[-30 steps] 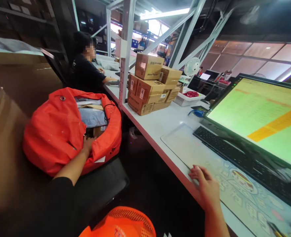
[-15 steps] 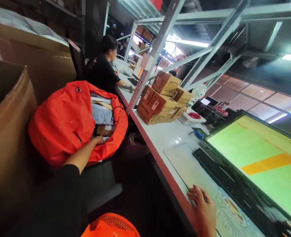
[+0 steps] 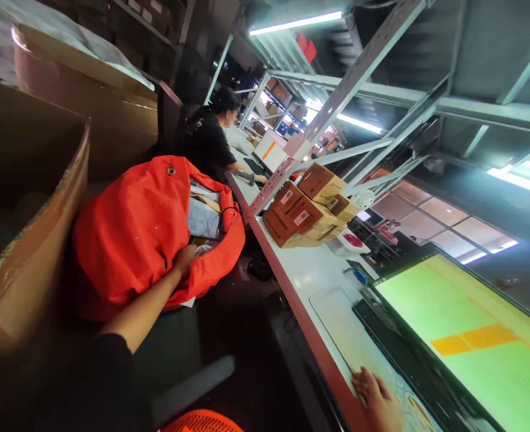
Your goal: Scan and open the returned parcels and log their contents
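My left hand (image 3: 184,257) reaches into the mouth of a big orange sack (image 3: 134,228) that rests on a dark chair (image 3: 174,354); its fingers are hidden among the parcels (image 3: 204,219) inside. My right hand (image 3: 375,399) lies on the white desk (image 3: 305,270) at the near edge of a printed desk mat (image 3: 337,318), fingers spread flat, holding nothing. A black keyboard (image 3: 404,354) lies just beyond it.
A monitor with a green screen (image 3: 472,348) stands at the right. Stacked brown cartons (image 3: 307,207) sit further along the desk by a metal rack post (image 3: 328,114). A seated person in black (image 3: 208,141) works beyond. Large cardboard boxes (image 3: 26,252) stand at the left.
The view has tilted and swung left. My left hand has pushed a little deeper into the sack. My right hand stays on the desk mat.
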